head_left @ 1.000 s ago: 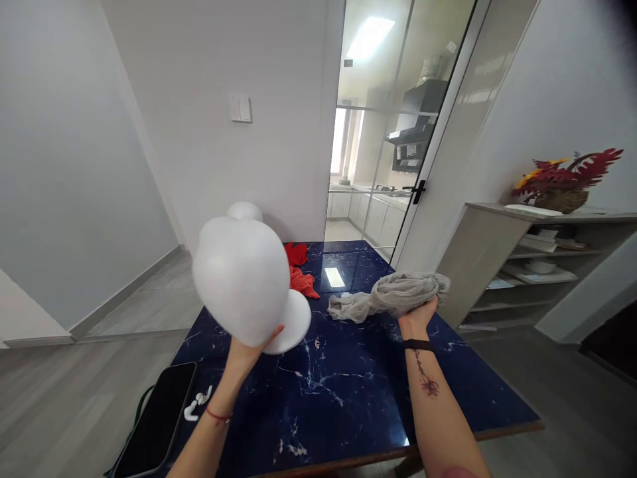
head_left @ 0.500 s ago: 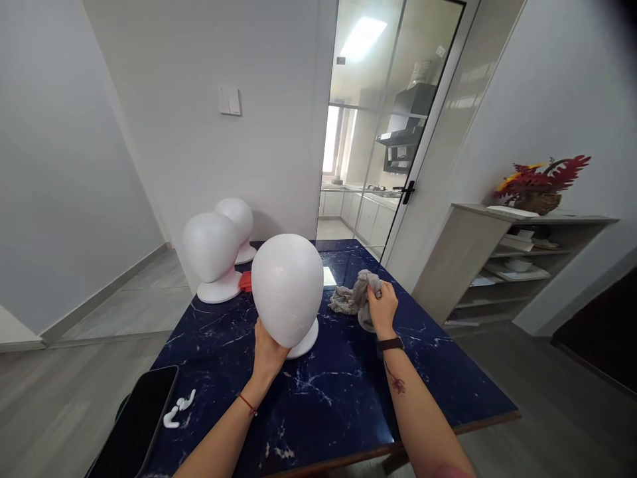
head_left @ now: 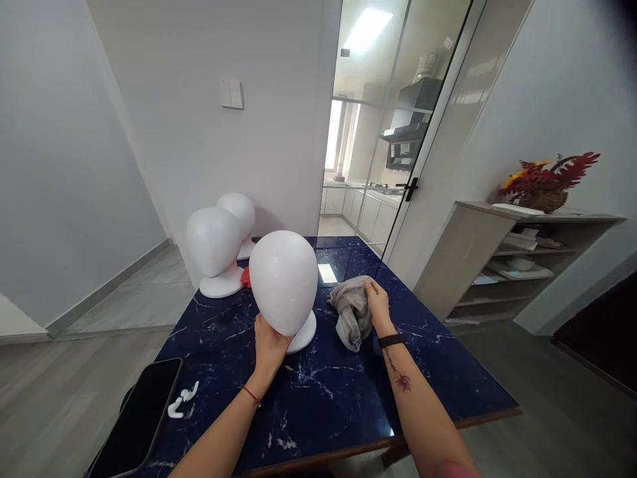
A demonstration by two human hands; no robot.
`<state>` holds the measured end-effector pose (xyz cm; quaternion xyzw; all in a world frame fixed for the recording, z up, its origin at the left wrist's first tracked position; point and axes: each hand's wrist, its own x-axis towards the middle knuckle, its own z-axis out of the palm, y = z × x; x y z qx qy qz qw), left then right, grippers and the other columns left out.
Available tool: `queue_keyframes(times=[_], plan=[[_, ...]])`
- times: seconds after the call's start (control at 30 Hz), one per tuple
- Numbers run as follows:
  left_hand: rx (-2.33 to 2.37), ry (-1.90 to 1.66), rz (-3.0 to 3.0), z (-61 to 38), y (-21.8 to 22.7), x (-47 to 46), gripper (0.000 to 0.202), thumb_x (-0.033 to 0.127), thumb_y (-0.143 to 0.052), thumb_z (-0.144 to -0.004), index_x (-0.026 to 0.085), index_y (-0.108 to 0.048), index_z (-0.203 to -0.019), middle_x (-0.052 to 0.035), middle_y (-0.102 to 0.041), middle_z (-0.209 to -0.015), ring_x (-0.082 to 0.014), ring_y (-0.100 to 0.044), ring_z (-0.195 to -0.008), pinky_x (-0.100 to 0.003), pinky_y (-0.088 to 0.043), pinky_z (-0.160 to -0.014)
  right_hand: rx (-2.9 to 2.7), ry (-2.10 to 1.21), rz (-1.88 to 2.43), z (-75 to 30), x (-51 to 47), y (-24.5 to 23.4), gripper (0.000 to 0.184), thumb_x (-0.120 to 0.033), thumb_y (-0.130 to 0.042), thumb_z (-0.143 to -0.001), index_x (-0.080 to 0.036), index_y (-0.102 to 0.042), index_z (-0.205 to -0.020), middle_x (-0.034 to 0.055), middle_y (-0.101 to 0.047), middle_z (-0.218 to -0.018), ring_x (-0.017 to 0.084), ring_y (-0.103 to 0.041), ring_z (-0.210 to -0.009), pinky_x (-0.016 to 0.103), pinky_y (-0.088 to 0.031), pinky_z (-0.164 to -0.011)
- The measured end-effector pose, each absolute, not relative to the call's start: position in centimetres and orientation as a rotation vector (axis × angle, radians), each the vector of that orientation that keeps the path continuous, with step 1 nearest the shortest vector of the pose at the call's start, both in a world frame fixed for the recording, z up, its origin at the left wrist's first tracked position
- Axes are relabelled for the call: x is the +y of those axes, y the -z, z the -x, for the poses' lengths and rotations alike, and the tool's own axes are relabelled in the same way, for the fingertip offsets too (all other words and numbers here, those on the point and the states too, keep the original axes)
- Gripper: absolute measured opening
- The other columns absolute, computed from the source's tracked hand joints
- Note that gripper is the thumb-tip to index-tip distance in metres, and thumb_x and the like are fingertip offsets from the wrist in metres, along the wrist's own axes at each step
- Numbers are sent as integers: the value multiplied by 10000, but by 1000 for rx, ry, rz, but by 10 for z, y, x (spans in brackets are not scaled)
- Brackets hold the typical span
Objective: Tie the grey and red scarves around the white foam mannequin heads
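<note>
Head [head_left: 283,282]: was held near table's [head_left: 343,398] middle; judged light, dentable
Left hand [head_left: 271,342]: head's neck was grasped, likely best hold
Scarf [head_left: 351,313]: was bunched right of table's middle; judged soft
Right hand [head_left: 379,305]: scarf's edge was pinched

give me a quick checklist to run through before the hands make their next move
1. Left hand at the neck of the front white head: ok.
2. Full base of that head flat on the table: cannot tell, partly hidden.
3. Right hand gripping the grey cloth: ok, by its right side.
4. Grey cloth spread flat: not ok, it is bunched up.
5. Phone and earbuds clear of both hands: ok, off to the left.
6. Red cloth fully visible: not ok, mostly hidden behind the front head.
</note>
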<state>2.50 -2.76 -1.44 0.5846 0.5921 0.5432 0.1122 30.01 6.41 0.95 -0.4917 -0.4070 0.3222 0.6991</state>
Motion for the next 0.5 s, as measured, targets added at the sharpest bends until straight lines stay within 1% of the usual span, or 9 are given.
queue_keyframes(times=[0.07,0.13,0.17,0.23,0.3,0.33,0.43,0.5], plan=[[1784,-1534,-1812,-25,16,-27,602,354,-719,-653,165,-482,-1174,-136,-511,-1181,-314,-463,-1147,-457,-392,-926,-956,-644,1119,-299,62,-10,345,-454,-655,-684,-170,-644,-879,40,-660,-837,197,-555,-825,292,-422,-763],[1821,-1485,-1868,-25,16,-27,601,360,-701,-673,160,-467,-1189,-139,-505,-1183,-314,-461,-1138,-457,-393,-919,-1003,-608,1129,-300,61,-10,384,-468,-610,-720,-182,-634,-975,38,-662,-893,190,-562,-816,289,-424,-751],[1832,-1472,-1882,-25,16,-27,602,364,-696,-676,158,-464,-1192,-139,-507,-1176,-314,-463,-1130,-456,-394,-917,-1017,-588,1155,-303,62,-10,396,-474,-597,-725,-184,-631,-991,39,-664,-902,191,-566,-809,293,-426,-746],[1847,-1456,-1902,-25,16,-28,605,368,-688,-680,151,-459,-1197,-142,-505,-1167,-317,-460,-1122,-454,-394,-915,-995,-517,1265,-310,62,-10,391,-461,-644,-665,-177,-638,-933,48,-667,-870,209,-570,-802,315,-422,-760],[1871,-1451,-1896,-25,17,-28,616,359,-690,-674,142,-455,-1200,-150,-499,-1162,-323,-456,-1119,-454,-397,-907,-941,-414,1385,-318,63,-8,364,-419,-706,-580,-174,-629,-838,58,-664,-822,234,-568,-814,348,-407,-803],[1884,-1448,-1888,-26,18,-28,623,351,-692,-668,139,-454,-1203,-152,-498,-1161,-326,-456,-1116,-455,-400,-902,-916,-380,1414,-321,63,-7,352,-409,-716,-562,-176,-619,-807,65,-661,-813,246,-567,-830,363,-398,-826],[1911,-1429,-1866,-27,21,-27,647,342,-696,-659,136,-447,-1219,-154,-496,-1156,-328,-460,-1107,-461,-407,-894,-853,-416,1381,-325,64,-7,338,-428,-690,-591,-181,-599,-803,75,-661,-841,256,-568,-881,385,-399,-860],[1922,-1409,-1847,-28,22,-25,671,369,-699,-656,122,-445,-1226,-161,-494,-1153,-334,-461,-1108,-471,-404,-905,-829,-516,1337,-323,67,-10,324,-434,-669,-613,-181,-589,-798,64,-665,-821,249,-589,-856,387,-434,-835]])
